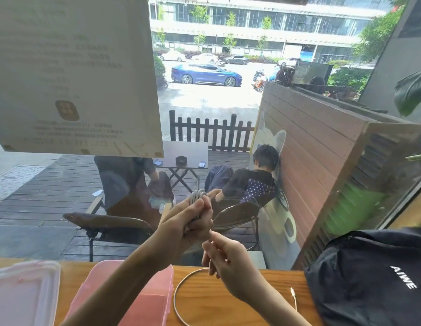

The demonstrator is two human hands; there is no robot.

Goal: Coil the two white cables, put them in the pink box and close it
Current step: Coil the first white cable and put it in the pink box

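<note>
Step in hand: coiling first white cable [198, 196]. Left hand [186, 225] gripping bundled loops, raised above tabletop [263, 282]. Right hand [224, 257] pinching loose run, feeding it in. Cable tail [181, 292] trailing across tabletop. Pink box [143, 300] sitting open, nothing visible inside, lid [23, 288] alongside. Second cable not discernible. Next: winding remaining slack, keeping loops tight.

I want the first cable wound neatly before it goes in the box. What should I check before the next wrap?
1. Coil gripped in left hand: ok.
2. Right hand pinching the loose run: ok.
3. Slack on the table free of knots: ok as far as visible; part runs out of frame.
4. Plug end clear of the bag: ok, close but apart.
5. Pink box open: ok, lid lies beside it.
6. Second cable located: cannot tell.
</note>
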